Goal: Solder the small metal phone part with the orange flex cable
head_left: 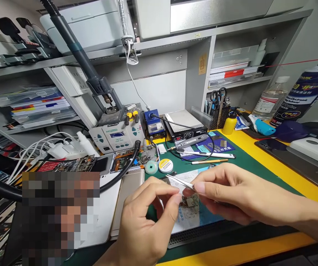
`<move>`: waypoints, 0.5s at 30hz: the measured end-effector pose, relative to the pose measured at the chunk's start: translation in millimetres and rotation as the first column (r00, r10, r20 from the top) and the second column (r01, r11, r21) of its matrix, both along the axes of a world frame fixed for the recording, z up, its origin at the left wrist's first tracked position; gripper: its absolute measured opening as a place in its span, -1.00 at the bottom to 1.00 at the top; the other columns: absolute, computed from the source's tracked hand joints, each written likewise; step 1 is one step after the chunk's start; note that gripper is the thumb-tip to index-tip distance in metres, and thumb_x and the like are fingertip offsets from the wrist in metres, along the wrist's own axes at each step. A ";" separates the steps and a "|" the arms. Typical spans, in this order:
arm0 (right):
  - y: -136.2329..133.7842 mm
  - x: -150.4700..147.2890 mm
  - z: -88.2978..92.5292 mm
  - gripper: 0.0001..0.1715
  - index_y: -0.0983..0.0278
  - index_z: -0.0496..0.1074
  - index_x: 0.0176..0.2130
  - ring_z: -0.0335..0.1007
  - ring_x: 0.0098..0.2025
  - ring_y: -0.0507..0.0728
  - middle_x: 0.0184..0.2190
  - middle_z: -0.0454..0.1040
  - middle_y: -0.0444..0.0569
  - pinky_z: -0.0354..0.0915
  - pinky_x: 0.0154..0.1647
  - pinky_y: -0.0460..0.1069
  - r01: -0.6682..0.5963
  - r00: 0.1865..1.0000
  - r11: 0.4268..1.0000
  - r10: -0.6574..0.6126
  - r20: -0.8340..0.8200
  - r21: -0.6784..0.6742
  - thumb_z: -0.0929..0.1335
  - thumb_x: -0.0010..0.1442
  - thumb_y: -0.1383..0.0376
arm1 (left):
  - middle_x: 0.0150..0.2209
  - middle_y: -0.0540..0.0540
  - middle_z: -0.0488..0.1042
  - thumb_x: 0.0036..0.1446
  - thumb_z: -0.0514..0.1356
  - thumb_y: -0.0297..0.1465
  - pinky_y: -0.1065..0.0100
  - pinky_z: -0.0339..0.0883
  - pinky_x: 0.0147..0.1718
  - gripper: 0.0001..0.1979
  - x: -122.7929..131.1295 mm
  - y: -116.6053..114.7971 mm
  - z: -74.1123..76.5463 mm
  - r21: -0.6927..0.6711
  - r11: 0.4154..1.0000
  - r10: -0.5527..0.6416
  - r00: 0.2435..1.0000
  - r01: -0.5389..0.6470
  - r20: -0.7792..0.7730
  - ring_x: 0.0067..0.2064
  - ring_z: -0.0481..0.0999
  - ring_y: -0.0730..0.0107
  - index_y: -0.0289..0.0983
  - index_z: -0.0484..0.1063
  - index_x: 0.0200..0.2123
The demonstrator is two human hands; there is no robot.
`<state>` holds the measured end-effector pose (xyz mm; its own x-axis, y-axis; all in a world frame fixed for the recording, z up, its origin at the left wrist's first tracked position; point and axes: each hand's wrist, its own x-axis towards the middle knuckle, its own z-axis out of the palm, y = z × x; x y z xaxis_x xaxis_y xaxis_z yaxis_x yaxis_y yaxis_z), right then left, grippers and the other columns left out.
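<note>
My right hand [233,192] grips a pair of metal tweezers [180,181] between thumb and fingers, and the tips point up and to the left. Close beside it, my left hand [150,218] is closed in a pinch, thumb against forefinger; whatever it may hold is too small to make out. Below the hands lies a small circuit board [190,201] with a metal shield, partly hidden by my fingers. It rests on a white and blue printed sheet [185,223] spread over the green mat [244,157].
Behind the hands are a round white tin [166,165], a white-handled brush [208,153], a wooden stick [211,162] and a heating plate [185,123]. A black hose [123,175] curves down at left over phone parts. A phone [300,162] and spray can [305,92] stand right.
</note>
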<state>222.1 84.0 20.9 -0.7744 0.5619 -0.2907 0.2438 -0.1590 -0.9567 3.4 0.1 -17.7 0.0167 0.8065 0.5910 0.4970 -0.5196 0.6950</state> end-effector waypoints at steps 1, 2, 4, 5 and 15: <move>0.7 0.1 -0.3 -0.49 0.31 0.51 -0.33 -0.07 -0.71 -0.11 -0.68 0.20 -0.29 -0.11 -0.72 -0.15 -0.014 1.000 1.000 0.013 -0.017 -0.015 0.44 0.33 -0.08 | -0.33 0.00 0.56 0.29 0.25 -0.56 0.47 0.45 -0.39 -0.86 -1.0 -0.6 -1.2 0.074 0.997 0.027 0.997 -0.021 -0.073 -0.35 0.56 0.46 -0.21 0.53 -0.17; 1.3 0.1 -0.4 -0.52 0.31 0.55 -0.27 -0.08 -0.70 -0.11 -0.69 0.18 -0.31 -0.11 -0.72 -0.16 -0.031 0.999 0.999 0.030 -0.032 -0.037 0.43 0.34 -0.07 | -0.33 0.01 0.55 0.27 0.26 -0.58 0.46 0.43 -0.40 -0.83 -1.9 -1.4 -2.6 0.137 0.990 0.048 0.990 -0.029 -0.134 -0.38 0.53 0.48 -0.22 0.52 -0.14; 1.9 -0.6 -0.2 -0.55 0.31 0.59 -0.13 -0.11 -0.69 -0.10 -0.70 0.16 -0.33 -0.11 -0.71 -0.16 -0.062 0.997 0.996 0.060 -0.043 -0.068 0.43 0.36 -0.04 | -0.30 0.00 0.55 0.23 0.28 -0.62 0.44 0.42 -0.38 -0.75 -2.9 -3.0 -5.9 0.248 0.967 0.112 0.965 -0.052 -0.237 -0.39 0.51 0.50 -0.23 0.49 -0.08; 1.9 -1.2 0.1 -0.55 0.31 0.59 -0.10 -0.12 -0.69 -0.10 -0.70 0.16 -0.34 -0.11 -0.72 -0.17 -0.068 0.997 0.994 0.065 -0.040 -0.081 0.44 0.36 -0.04 | -0.29 0.00 0.56 0.22 0.29 -0.63 0.43 0.42 -0.35 -0.72 -2.9 -3.8 -7.6 0.293 0.954 0.145 0.950 -0.061 -0.276 -0.37 0.51 0.49 -0.23 0.48 -0.05; -2.6 -4.1 3.0 -0.49 0.26 0.37 -0.45 -0.05 -0.75 -0.11 -0.76 0.22 -0.30 -0.10 -0.76 -0.20 -0.030 0.997 0.997 0.035 0.070 -0.069 0.47 0.29 -0.04 | -0.32 -0.02 0.54 0.24 0.33 -0.62 0.40 0.35 -0.35 -0.68 -3.9 1.7 -16.1 0.462 0.882 0.313 0.847 -0.092 -0.430 -0.37 0.52 0.46 -0.27 0.50 0.03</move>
<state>218.0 81.4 23.9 -0.7679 0.5141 -0.3821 0.3168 -0.2137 -0.9241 -0.5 1.9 -33.8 0.2497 0.5090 0.8237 0.8324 -0.5474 0.0859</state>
